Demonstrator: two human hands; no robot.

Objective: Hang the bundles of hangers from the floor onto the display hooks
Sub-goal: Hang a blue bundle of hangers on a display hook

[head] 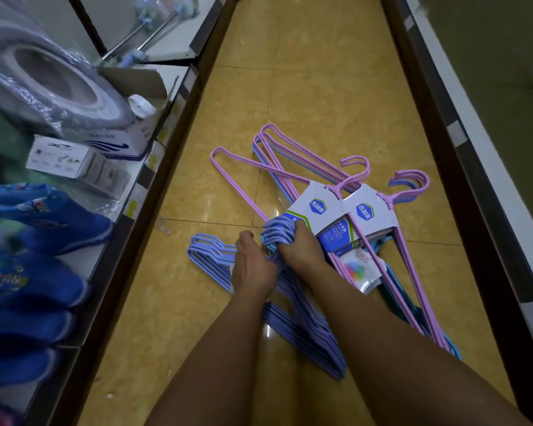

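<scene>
A bundle of blue-violet hangers (305,327) lies on the yellow tiled floor in the aisle. My right hand (299,250) grips its cluster of hooks near the top. My left hand (253,269) holds the same bundle just left of the hooks, its fingers curled round the wires. To the right lie two pink bundles (290,167) with white and blue card labels (317,207), partly under my right forearm. No display hooks are in view.
A low shelf (154,167) runs along the left with a wrapped hose coil (53,84), small boxes (74,161) and blue shoes (43,229). A dark shelf base (462,167) borders the aisle on the right. Floor tiles stretch ahead.
</scene>
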